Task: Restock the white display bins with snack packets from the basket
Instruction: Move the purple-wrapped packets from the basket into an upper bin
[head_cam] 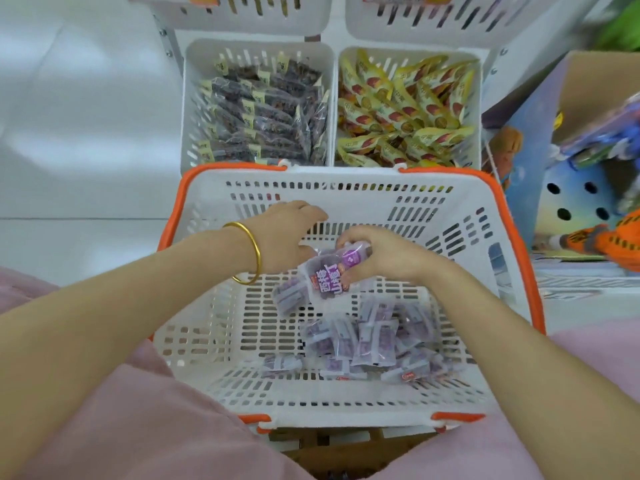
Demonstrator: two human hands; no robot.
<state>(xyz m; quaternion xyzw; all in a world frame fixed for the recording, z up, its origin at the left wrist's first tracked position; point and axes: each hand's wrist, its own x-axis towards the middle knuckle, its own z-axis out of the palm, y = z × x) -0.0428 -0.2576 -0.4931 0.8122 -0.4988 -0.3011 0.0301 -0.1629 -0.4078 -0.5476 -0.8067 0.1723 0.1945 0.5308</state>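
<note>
White floor | basket [346,174] | right hand [384,254] grips purple packets [329,275] | left hand [284,233] palm hidden, grasp unclear

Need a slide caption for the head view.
Right hand grips purple packets in the basket; left hand beside, white bins ahead.

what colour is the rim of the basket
Orange: the rim runs round the white basket, clearest in the head view.

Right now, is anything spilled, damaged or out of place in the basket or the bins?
Nothing is spilled or damaged. Only the yellow packets lie jumbled in the right bin, while the dark packets in the left bin stand in tidy rows. The loose purple packets all lie inside the basket.
</note>
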